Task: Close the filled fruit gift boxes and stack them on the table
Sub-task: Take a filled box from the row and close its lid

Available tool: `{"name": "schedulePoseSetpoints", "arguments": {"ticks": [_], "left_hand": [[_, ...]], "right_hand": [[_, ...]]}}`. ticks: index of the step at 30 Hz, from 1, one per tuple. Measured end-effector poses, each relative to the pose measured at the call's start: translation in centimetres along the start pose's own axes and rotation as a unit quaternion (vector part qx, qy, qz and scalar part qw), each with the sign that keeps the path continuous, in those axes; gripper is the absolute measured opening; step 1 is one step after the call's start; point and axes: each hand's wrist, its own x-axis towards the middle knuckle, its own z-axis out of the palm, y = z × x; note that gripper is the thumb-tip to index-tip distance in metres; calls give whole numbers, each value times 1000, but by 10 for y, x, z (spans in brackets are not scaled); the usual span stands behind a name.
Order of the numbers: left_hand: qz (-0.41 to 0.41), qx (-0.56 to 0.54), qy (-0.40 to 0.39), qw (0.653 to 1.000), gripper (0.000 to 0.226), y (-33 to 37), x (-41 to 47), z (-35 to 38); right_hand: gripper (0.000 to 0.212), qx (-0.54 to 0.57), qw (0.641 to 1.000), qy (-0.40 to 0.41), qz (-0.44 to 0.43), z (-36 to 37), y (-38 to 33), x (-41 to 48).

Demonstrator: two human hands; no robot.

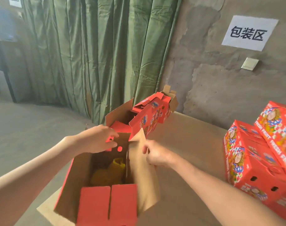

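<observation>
The open box (70,185) sat on the table (188,152) with fruit (104,175) inside it, the left hand (96,139) on its far end flap and the right hand (157,154) gripping its right flap. Just behind the open box stood a second open box (145,121), and well to its right lay stacked closed boxes (253,168). Farther behind the open box hung a curtain (90,54), with a sign (248,33) and a switch (249,63) behind to its right.

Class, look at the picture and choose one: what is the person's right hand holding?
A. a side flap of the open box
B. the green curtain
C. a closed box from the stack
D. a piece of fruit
A: the right hand pinches the brown side flap of the open box, while the yellow-wrapped fruit lies untouched inside.
</observation>
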Motion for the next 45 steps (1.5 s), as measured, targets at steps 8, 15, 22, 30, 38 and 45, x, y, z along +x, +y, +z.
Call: {"name": "schedulePoseSetpoints", "arguments": {"ticks": [8, 15, 22, 30, 38, 45], "left_hand": [[136, -30, -95, 986, 29, 95, 20, 46], [189, -35, -140, 971, 38, 198, 41, 104], [227, -151, -161, 949, 19, 260, 51, 120], [57, -273, 161, 947, 9, 257, 75, 140], [232, -219, 10, 948, 23, 270, 78, 168], [189, -196, 21, 962, 23, 264, 74, 194]], "right_hand": [[35, -211, 974, 74, 33, -65, 124, -73], [33, -206, 946, 186, 169, -90, 215, -161], [34, -196, 928, 262, 176, -93, 267, -201], [22, -31, 891, 439, 109, -84, 305, -273], [17, -11, 892, 447, 62, -25, 328, -322], [19, 61, 900, 427, 62, 10, 331, -325]]}}
